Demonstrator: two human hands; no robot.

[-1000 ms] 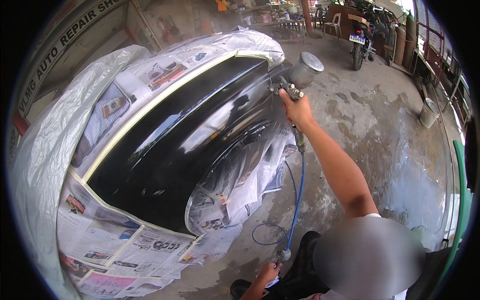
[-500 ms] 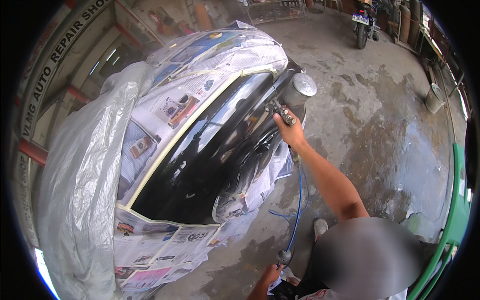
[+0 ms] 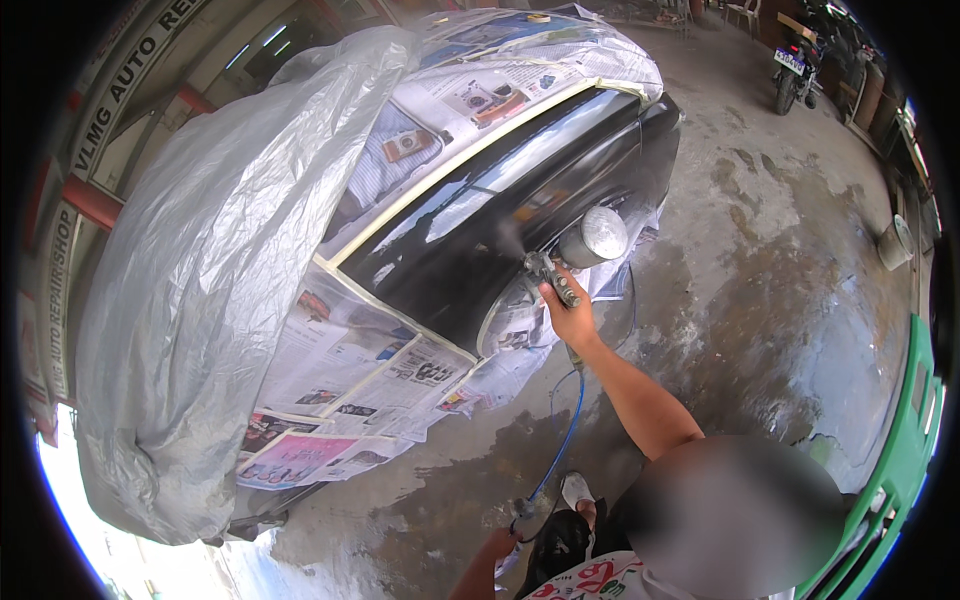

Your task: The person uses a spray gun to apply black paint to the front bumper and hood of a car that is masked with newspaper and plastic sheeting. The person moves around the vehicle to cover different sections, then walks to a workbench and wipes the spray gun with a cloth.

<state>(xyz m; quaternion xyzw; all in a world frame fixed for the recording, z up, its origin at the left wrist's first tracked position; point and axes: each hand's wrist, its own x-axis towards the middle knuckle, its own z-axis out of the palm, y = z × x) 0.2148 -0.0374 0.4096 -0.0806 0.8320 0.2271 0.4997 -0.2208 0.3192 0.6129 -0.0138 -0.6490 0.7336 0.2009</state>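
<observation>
Black glossy panel (image 3: 440,285): spray gun (image 3: 547,271), clasped in right hand (image 3: 573,318), is best kept square to it; blue hose (image 3: 572,425) is held clear by left hand (image 3: 499,543).

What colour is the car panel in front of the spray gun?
Glossy black; the panel shows best in the head view.

Dark capitals line the pale signboard (image 3: 138,82), and lettering marks newspaper sheets (image 3: 345,350), licence plate (image 3: 789,62) and shirt (image 3: 598,580).
</observation>
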